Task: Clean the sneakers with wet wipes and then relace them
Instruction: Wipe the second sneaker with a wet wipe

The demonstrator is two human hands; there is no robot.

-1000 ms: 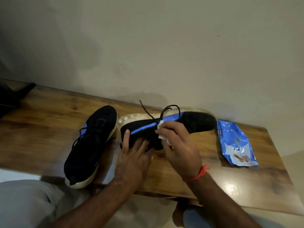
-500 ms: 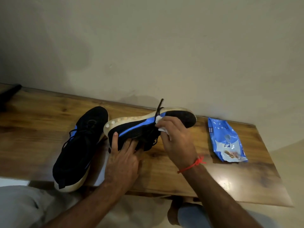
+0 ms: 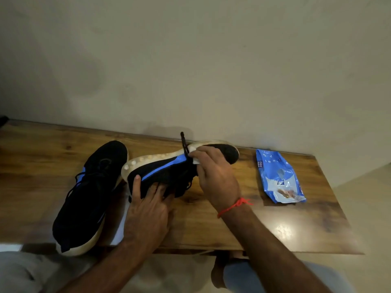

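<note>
A black sneaker with a blue stripe (image 3: 167, 172) lies on its side on the wooden table (image 3: 275, 225), white sole facing the wall. My left hand (image 3: 146, 204) grips its heel end, fingers tucked into the opening. My right hand (image 3: 213, 172) presses a folded white wet wipe (image 3: 195, 160) against the sneaker's side near the toe, beside a black lace that sticks up. The second black sneaker (image 3: 88, 193) rests upright to the left, laced, its heel over the table's near edge.
A blue pack of wet wipes (image 3: 279, 176) lies flat on the table to the right. A plain wall runs right behind the table. A white sheet (image 3: 121, 227) peeks out under the sneakers. My knees are below the near edge.
The tipped sneaker has rolled further, its sole turned more toward the wall. My right hand with the wipe has slid along the side toward the toe. My left hand kept its hold.
</note>
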